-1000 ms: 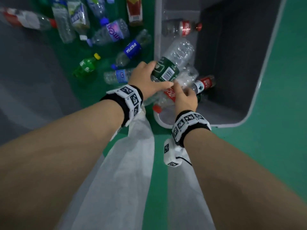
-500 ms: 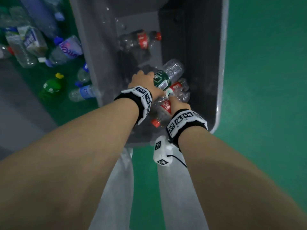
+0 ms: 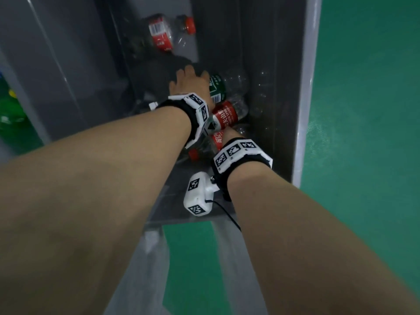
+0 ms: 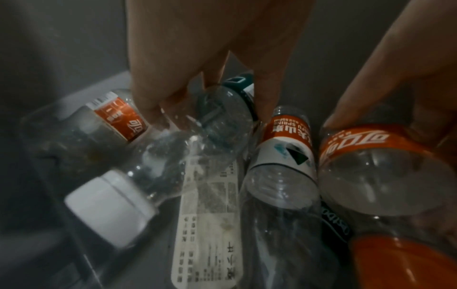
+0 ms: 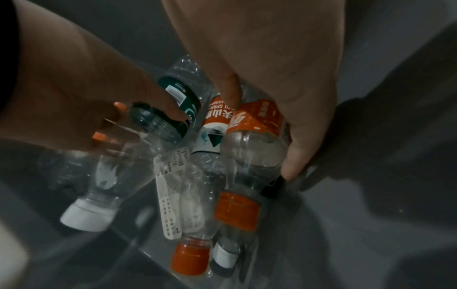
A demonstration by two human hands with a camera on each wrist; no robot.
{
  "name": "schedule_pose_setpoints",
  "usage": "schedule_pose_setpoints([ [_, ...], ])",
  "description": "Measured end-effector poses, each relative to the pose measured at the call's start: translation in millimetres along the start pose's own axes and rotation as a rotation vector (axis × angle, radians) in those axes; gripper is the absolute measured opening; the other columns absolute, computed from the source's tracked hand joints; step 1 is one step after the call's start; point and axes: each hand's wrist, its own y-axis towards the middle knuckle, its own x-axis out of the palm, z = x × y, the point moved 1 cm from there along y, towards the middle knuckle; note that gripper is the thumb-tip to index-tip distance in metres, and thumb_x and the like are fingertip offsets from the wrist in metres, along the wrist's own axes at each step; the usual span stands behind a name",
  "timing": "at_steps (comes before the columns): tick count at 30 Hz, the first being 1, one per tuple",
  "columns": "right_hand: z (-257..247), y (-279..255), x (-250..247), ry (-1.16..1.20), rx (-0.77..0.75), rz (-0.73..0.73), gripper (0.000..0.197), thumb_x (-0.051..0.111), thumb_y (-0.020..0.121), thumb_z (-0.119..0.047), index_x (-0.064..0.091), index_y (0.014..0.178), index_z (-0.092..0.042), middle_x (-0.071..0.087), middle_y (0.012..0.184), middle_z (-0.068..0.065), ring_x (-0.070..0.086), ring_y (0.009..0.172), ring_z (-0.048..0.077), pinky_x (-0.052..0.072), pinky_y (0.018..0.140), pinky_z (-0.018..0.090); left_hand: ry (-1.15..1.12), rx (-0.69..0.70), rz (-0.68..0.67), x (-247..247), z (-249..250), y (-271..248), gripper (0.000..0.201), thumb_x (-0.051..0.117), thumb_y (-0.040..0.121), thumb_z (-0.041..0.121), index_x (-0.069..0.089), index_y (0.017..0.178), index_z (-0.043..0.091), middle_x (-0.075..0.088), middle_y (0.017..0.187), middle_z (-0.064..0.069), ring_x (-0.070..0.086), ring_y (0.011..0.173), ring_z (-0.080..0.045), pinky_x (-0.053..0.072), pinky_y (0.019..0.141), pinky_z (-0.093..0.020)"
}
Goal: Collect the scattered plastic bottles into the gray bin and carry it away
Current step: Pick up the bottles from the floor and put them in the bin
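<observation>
Underfoot, green floor point(image 3: 368, 110); both grips clutching bottles point(image 3: 223, 115) inside gray bin point(image 3: 304, 92).

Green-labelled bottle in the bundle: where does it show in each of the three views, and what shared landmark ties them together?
Head: green-labelled bottle at centre, inside the gray bin, under the left hand.
Left wrist: top centre, label mostly hidden behind the fingers.
Right wrist: left of centre, beside the left hand's thumb.
Shared landmark: the red-and-white-labelled bottle lying right next to it.
</observation>
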Motion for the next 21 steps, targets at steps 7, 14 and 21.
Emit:
schedule_pose_setpoints([
  [7,-4.6,1.8,1.1,0.113,0.034,0.022,0.046,0.070,0.083,-0.025,0.050,0.124,-0.015,0.058,0.120,0.003,0.057,0.115,0.020,0.047,0.080,0.035,-0.191,-0.023,-0.034,-1.1,-9.3,-13.4,0.038,0.061,0.083,0.033,0.058,0.120,0.024,0.046,0.131,-0.011,0.043,0.126,-0.034,0.016,0.114,-0.055],
  [14,-24.1,-36.9,8.9,0.162,0.068,0.004,0.039,0.066,0.089,-0.015,0.052,0.126,-0.010,0.061,0.122,0.008,0.059,0.114,0.028,0.048,0.094,0.036,-0.282,0.044,-0.024,-45.5,-33.9,-67.7,0.038,0.058,0.084,0.018,0.060,0.123,0.018,0.050,0.124,-0.011,0.052,0.113,-0.030,0.047,0.095,-0.040],
  [21,-66.7,-91.6,23.8,0.906,0.171,0.039,0.042,0.036,0.103,-0.025,0.039,0.142,-0.009,0.044,0.145,0.011,0.053,0.115,0.021,0.053,0.085,0.029,-0.485,0.031,0.117,-69.1,-73.9,-129.0,0.028,0.058,0.084,0.014,0.066,0.111,0.015,0.057,0.120,-0.008,0.057,0.108,-0.025,0.045,0.089,-0.028],
])
